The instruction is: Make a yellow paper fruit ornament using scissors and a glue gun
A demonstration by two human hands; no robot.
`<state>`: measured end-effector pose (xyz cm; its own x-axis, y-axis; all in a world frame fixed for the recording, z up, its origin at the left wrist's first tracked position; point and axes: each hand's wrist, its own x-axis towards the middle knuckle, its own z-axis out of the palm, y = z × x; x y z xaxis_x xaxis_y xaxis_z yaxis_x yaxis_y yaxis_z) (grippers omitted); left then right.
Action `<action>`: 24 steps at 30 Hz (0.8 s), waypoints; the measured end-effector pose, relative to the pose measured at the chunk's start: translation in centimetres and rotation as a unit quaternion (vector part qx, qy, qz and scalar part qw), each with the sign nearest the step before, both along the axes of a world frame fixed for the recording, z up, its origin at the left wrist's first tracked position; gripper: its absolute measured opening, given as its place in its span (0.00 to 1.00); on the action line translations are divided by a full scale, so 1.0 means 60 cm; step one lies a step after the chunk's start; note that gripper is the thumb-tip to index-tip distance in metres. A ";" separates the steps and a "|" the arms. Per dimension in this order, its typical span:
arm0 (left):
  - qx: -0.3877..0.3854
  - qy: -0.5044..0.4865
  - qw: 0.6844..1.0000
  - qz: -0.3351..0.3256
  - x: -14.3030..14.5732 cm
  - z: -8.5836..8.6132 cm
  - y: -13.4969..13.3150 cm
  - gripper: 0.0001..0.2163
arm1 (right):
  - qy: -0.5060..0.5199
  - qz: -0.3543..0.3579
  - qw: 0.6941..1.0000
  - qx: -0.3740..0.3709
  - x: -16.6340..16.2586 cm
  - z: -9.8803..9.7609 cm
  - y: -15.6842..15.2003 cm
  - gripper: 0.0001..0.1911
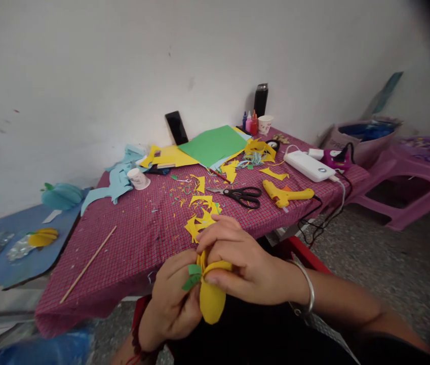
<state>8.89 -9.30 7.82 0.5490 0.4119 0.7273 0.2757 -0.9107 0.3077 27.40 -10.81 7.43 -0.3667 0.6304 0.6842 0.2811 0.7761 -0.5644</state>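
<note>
A: Far left, off the counter?
B: A blue paper fruit by the wall. Below it a yellow paper fruit lies on a blue sheet.

A: Left part of the counter?
B: Red checked cloth over it. A thin wooden stick lies slantwise near the left edge. Further back are blue paper scraps, and a paper cup on its side touches them.

A: Middle?
B: A phone leans on the wall. In front of it are yellow sheets with a green sheet overlapping them. Yellow offcuts are scattered nearer the front edge.

A: And the hands?
B: Both are at the near edge, low in view. The left hand is curled shut around the lower left side of a yellow paper shape. Small green leaves stick out by its fingers. The right hand is folded over the top of the shape, thumb and fingers pinching it. The shape is held clear of the counter, just in front of its edge.

A: To the right?
B: Black scissors, then a yellow glue gun just beside them. Behind is a white power bank with a cable. At the back are small glue bottles, a dark flask and a white cup.

A: Past the counter?
B: A purple stool on the floor.
</note>
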 end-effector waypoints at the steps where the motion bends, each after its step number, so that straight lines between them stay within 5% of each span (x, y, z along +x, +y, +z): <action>1: 0.003 0.004 1.000 -0.002 -0.001 0.000 0.002 0.10 | 0.002 0.006 1.000 -0.009 0.000 0.000 0.001 0.08; 8: 0.007 0.033 0.999 -0.025 -0.010 -0.012 0.018 0.10 | 0.026 0.023 0.997 -0.070 -0.008 -0.013 0.007 0.09; 16: -0.195 -0.033 0.980 0.021 -0.021 -0.043 0.034 0.12 | 0.073 0.047 0.982 -0.165 -0.001 -0.018 0.019 0.06; 24: -0.031 0.028 0.999 -0.026 -0.009 -0.016 0.025 0.08 | 0.070 0.060 0.964 -0.249 -0.004 -0.025 0.023 0.12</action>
